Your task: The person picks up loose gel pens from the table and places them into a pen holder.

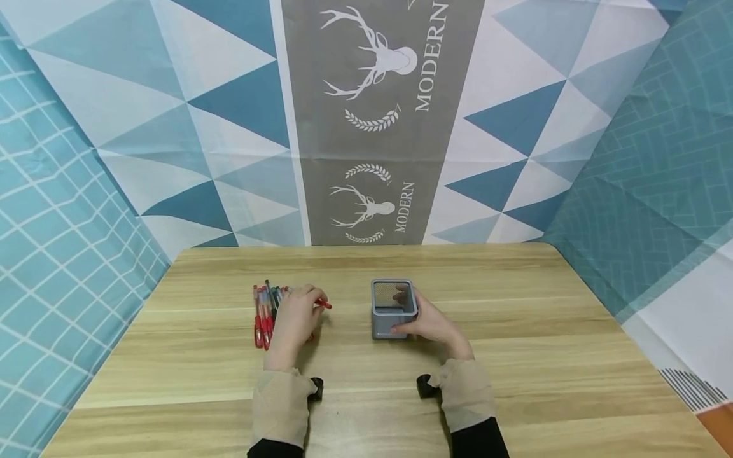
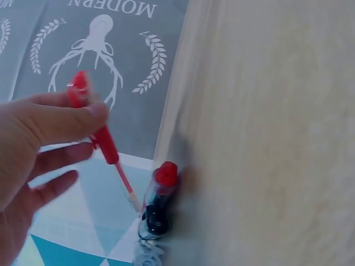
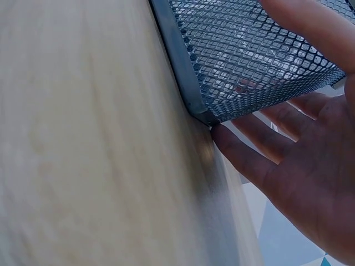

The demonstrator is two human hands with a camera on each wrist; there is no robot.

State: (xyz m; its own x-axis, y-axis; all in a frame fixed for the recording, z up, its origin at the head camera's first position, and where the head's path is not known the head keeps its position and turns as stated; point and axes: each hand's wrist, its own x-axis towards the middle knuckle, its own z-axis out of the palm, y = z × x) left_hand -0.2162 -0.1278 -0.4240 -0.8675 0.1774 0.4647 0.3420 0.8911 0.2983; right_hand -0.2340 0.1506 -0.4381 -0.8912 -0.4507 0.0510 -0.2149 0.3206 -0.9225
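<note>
My left hand (image 1: 293, 321) pinches a red pen (image 2: 105, 141) between thumb and fingers, a little above the table. In the left wrist view the pen slants, its tip down beside a red-ended clear pen (image 2: 166, 174) and a black-ended one. Partly hidden under this hand in the head view lies a bunch of pens (image 1: 261, 321), mostly red, some dark or green. A grey metal mesh pen holder (image 1: 385, 327) stands upright on the table. My right hand (image 1: 432, 320) grips its right side, thumb along the front and fingers around behind.
The pens and the holder rest on a light wooden table (image 1: 355, 394). A patterned cloth (image 1: 366, 146) hangs behind its back edge. More cloths, blue ones, flank it at left and right.
</note>
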